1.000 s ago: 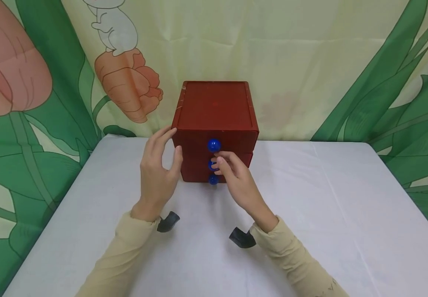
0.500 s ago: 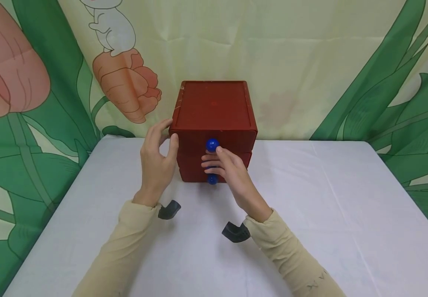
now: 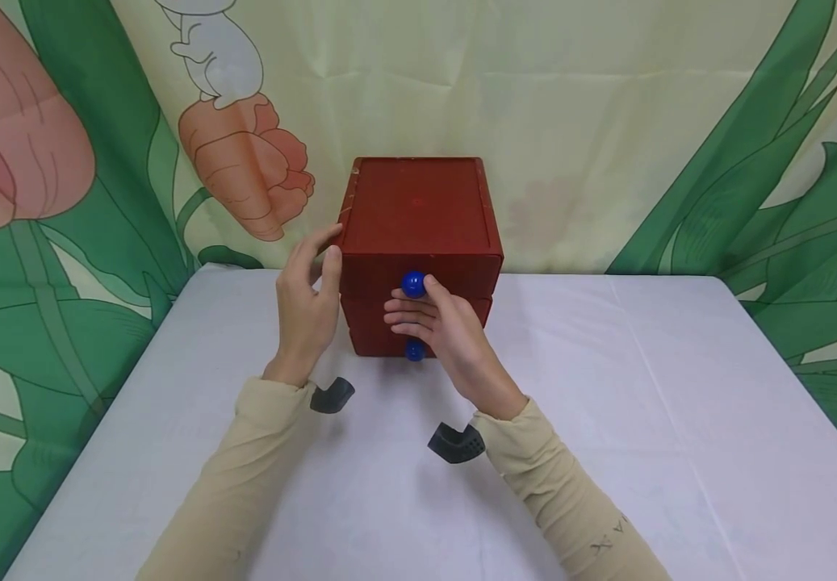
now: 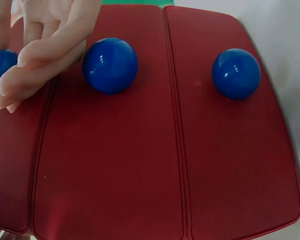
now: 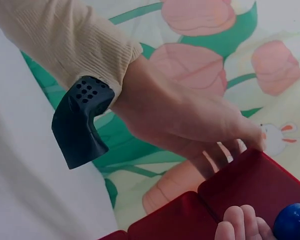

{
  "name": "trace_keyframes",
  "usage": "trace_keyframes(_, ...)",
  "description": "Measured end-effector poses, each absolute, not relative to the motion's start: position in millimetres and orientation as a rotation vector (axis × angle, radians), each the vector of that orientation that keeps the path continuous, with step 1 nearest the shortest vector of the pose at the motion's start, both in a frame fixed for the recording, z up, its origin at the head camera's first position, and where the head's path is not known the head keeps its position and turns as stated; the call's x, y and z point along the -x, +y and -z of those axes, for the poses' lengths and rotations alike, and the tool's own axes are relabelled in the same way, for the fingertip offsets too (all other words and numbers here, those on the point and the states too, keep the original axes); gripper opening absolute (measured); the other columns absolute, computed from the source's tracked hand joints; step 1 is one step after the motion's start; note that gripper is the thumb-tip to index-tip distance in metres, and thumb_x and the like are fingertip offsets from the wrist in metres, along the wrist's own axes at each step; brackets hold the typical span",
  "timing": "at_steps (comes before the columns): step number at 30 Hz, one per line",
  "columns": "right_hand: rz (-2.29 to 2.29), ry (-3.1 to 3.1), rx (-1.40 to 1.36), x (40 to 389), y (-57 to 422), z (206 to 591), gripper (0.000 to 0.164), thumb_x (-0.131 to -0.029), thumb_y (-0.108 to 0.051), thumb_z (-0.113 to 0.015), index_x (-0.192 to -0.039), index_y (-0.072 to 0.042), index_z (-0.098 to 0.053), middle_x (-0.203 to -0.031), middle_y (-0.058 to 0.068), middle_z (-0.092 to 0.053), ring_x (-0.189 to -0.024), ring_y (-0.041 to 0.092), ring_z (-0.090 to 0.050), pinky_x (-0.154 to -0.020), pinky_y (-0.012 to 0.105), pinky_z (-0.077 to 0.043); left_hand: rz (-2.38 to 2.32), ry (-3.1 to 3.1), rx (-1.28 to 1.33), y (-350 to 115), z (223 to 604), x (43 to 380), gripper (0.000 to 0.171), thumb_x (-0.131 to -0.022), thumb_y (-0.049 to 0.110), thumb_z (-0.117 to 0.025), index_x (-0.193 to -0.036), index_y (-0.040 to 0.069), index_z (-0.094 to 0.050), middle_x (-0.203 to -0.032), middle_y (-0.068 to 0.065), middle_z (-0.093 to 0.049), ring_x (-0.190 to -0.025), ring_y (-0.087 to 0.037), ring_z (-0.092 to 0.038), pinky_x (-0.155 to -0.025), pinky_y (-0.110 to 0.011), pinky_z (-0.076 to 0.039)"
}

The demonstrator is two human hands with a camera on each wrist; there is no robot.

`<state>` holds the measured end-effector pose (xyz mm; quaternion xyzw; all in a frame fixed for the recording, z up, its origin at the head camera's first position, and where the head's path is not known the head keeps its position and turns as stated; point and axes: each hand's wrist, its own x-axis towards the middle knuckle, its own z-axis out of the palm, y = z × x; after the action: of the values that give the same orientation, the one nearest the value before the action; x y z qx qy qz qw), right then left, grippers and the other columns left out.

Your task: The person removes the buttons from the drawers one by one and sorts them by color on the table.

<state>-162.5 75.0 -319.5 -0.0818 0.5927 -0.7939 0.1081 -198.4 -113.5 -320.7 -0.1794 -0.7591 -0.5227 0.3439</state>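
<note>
A dark red cabinet (image 3: 421, 206) of stacked drawers stands at the back of the table, with round blue knobs down its front. My left hand (image 3: 305, 311) is at its left side, fingertips by the upper front corner and thumb near the edge. In the right wrist view, that left hand's (image 5: 185, 115) fingers reach along the cabinet's side. My right hand (image 3: 454, 339) is in front of the drawers, thumb tip beside the top knob (image 3: 413, 284) and extended fingers below it. The middle knob (image 4: 109, 66) is hidden behind those fingers in the head view; the bottom knob (image 3: 415, 349) shows under them.
The table (image 3: 607, 420) has a white cloth. A printed curtain (image 3: 571, 121) with plants and a rabbit hangs right behind the cabinet. A black curved wrist mount (image 3: 457, 443) sticks out from the right sleeve, another wrist mount (image 3: 332, 396) from the left.
My right hand has moved up and slightly left from the middle knob to the top knob, its fingers straightening. My left hand has slid back a little along the cabinet's left side.
</note>
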Motion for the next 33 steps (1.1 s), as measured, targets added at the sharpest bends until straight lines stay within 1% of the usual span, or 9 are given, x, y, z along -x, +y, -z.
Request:
trace_keyframes(6, 2.366, 1.716, 0.239, 164, 74, 320, 0.049, -0.107, -0.035, -0.040, -0.123, 0.007, -0.060, -0.118, 0.020, -0.067, -0.102, 0.026, -0.069, -0.098, 0.034, -0.054, 1.384, -1.990, 0.436, -115, 317, 200, 0.032, -0.103, 0.017, -0.050, -0.131, 0.008, -0.064, -0.133, -0.005, -0.063, -0.122, -0.014, -0.059, -0.098, -0.042, -0.054)
trace_keyframes(8, 2.373, 1.704, 0.232, 164, 75, 320, 0.048, -0.107, -0.035, -0.041, -0.122, 0.007, -0.060, -0.117, 0.020, -0.067, -0.102, 0.026, -0.069, -0.098, 0.035, -0.054, 1.400, -2.004, 0.420, -114, 314, 198, 0.032, -0.103, 0.015, -0.050, -0.131, 0.005, -0.064, -0.134, -0.007, -0.063, -0.123, -0.017, -0.058, -0.098, -0.043, -0.053)
trace_keyframes(13, 2.372, 1.691, 0.210, 164, 77, 320, 0.047, -0.107, -0.034, -0.043, -0.122, 0.007, -0.061, -0.116, 0.019, -0.068, -0.103, 0.026, -0.070, -0.098, 0.034, -0.054, 1.420, -2.029, 0.405, -108, 298, 184, 0.033, -0.102, 0.008, -0.048, -0.129, -0.004, -0.061, -0.134, -0.019, -0.061, -0.124, -0.028, -0.058, -0.100, -0.049, -0.051)
trace_keyframes(15, 2.367, 1.691, 0.207, 164, 77, 320, 0.047, -0.106, -0.035, -0.044, -0.122, 0.006, -0.061, -0.117, 0.018, -0.068, -0.104, 0.026, -0.070, -0.098, 0.034, -0.054, 1.425, -2.033, 0.401, -106, 293, 180, 0.033, -0.102, 0.008, -0.047, -0.129, -0.005, -0.061, -0.134, -0.020, -0.060, -0.123, -0.031, -0.059, -0.100, -0.052, -0.051)
trace_keyframes(18, 2.362, 1.688, 0.198, 162, 77, 319, 0.047, -0.106, -0.035, -0.045, -0.122, 0.006, -0.061, -0.116, 0.018, -0.068, -0.104, 0.026, -0.070, -0.098, 0.034, -0.054, 1.423, -2.035, 0.400, -106, 292, 179, 0.033, -0.102, 0.007, -0.047, -0.129, -0.006, -0.061, -0.134, -0.021, -0.060, -0.123, -0.032, -0.059, -0.099, -0.053, -0.051)
trace_keyframes(21, 2.355, 1.685, 0.187, 161, 78, 319, 0.047, -0.106, -0.035, -0.046, -0.121, 0.006, -0.062, -0.116, 0.018, -0.069, -0.103, 0.026, -0.070, -0.097, 0.034, -0.054, 1.417, -2.031, 0.407, -109, 296, 184, 0.032, -0.102, 0.007, -0.048, -0.129, -0.005, -0.061, -0.134, -0.020, -0.061, -0.123, -0.030, -0.059, -0.099, -0.052, -0.051)
trace_keyframes(23, 2.351, 1.686, 0.184, 159, 78, 319, 0.047, -0.105, -0.035, -0.046, -0.121, 0.006, -0.062, -0.115, 0.018, -0.069, -0.103, 0.026, -0.071, -0.097, 0.034, -0.054, 1.415, -2.029, 0.417, -113, 301, 189, 0.032, -0.102, 0.009, -0.050, -0.129, -0.003, -0.062, -0.133, -0.017, -0.062, -0.122, -0.025, -0.060, -0.099, -0.050, -0.052)
trace_keyframes(28, 2.346, 1.692, 0.193, 157, 79, 319, 0.047, -0.106, -0.035, -0.046, -0.121, 0.006, -0.062, -0.115, 0.017, -0.069, -0.102, 0.025, -0.071, -0.097, 0.034, -0.054, 1.434, -2.043, 0.422, -122, 311, 200, 0.032, -0.102, 0.016, -0.055, -0.130, 0.007, -0.065, -0.133, -0.005, -0.064, -0.121, -0.015, -0.061, -0.097, -0.043, -0.054)
trace_keyframes(33, 2.340, 1.696, 0.205, 155, 80, 319, 0.046, -0.106, -0.034, -0.046, -0.121, 0.006, -0.062, -0.114, 0.018, -0.069, -0.102, 0.026, -0.071, -0.097, 0.035, -0.054, 1.482, -2.048, 0.432, -126, 311, 201, 0.031, -0.101, 0.018, -0.057, -0.130, 0.010, -0.066, -0.133, -0.002, -0.064, -0.121, -0.013, -0.061, -0.099, -0.042, -0.053)
